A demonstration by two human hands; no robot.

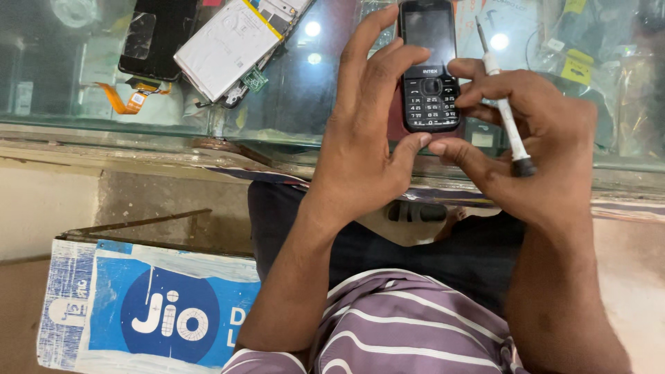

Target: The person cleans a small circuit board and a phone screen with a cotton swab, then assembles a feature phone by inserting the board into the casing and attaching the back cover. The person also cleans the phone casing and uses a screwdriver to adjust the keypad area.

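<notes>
Glass tabletop (325, 104) has open room between the two clusters, 12 o'clock of the left hand (367, 138). At 10 o'clock an opened smartphone (232, 45), a black screen panel (156, 38) and an orange flex cable (128, 100) block passage. Plastic parts bags (589, 62) crowd 1 o'clock of the right hand (533, 145). Blue-and-white carton (145, 305) fills the floor at 8 o'clock.

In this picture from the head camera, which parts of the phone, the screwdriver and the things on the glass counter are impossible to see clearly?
- Keypad phone, head view: lower edge and back hidden by the left hand and right hand.
- Screwdriver: tip too small to tell its type; part of the shaft is covered by the right fingers.
- Opened smartphone and black screen panel: cut off by the top edge.
- Goods under the glass counter: blurred by reflections.
</notes>
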